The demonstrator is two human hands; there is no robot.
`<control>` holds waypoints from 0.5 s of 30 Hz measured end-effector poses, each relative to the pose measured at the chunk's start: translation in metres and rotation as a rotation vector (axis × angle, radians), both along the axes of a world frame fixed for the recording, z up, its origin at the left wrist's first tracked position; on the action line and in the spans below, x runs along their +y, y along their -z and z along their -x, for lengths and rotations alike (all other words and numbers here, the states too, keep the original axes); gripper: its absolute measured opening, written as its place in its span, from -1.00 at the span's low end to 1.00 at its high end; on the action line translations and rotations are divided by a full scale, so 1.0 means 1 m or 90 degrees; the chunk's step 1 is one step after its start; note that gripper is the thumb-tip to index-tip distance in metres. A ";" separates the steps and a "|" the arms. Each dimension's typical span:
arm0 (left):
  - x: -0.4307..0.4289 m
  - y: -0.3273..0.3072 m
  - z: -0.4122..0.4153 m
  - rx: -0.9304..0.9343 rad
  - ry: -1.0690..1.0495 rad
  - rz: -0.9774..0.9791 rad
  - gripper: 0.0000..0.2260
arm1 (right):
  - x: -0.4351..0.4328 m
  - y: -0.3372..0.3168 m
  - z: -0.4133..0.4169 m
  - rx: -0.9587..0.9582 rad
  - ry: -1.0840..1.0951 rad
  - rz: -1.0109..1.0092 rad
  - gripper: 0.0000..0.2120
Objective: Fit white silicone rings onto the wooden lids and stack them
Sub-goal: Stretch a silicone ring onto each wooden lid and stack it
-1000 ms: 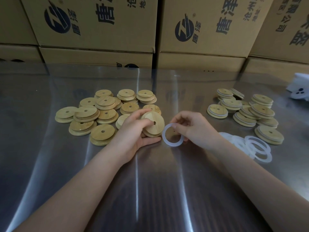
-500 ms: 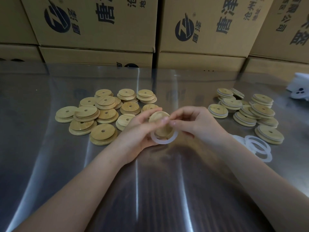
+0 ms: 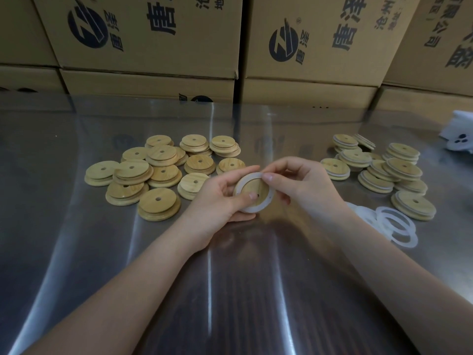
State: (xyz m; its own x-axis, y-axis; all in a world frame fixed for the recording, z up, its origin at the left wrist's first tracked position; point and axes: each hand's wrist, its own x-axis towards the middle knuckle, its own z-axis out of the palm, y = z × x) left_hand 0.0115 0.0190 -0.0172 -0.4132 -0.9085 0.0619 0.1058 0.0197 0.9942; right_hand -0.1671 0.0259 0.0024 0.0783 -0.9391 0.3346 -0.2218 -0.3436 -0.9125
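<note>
My left hand [image 3: 220, 198] holds a round wooden lid [image 3: 257, 188] tilted toward me above the table's middle, thumb pressed near its centre hole. A white silicone ring [image 3: 242, 184] lies around the lid's inner step. My right hand [image 3: 302, 185] pinches the ring at its upper right edge with thumb and forefinger. Several bare wooden lids [image 3: 158, 201] lie in a loose pile at the left. Lids with rings fitted [image 3: 376, 178] are piled at the right. Loose white rings [image 3: 395, 224] lie beside my right forearm.
The table [image 3: 76, 252] is covered with a shiny clear sheet. Cardboard boxes [image 3: 320, 47] with dark print form a wall along the far edge. A white object [image 3: 458, 135] sits at the far right edge.
My right hand brought the ring from beside the lid onto it. The ring now sits around the lid's step, and the lid faces me more.
</note>
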 end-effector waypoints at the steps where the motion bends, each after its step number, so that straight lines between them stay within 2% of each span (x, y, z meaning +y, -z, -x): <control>1: 0.000 0.000 0.000 -0.003 -0.002 0.008 -0.61 | 0.000 0.000 0.000 0.001 0.000 -0.002 -0.86; 10: 0.002 -0.001 0.000 0.008 -0.015 0.068 -0.65 | 0.000 -0.001 0.001 0.009 0.016 -0.007 -0.85; 15: 0.005 -0.002 0.001 -0.007 -0.052 0.183 -0.65 | -0.002 -0.001 0.003 0.011 0.013 0.010 -0.82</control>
State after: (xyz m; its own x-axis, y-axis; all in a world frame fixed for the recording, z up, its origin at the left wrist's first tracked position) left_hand 0.0104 0.0244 -0.0149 -0.3420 -0.8842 0.3182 0.0819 0.3093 0.9474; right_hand -0.1702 0.0240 0.0032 0.0644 -0.9352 0.3483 -0.2450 -0.3532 -0.9029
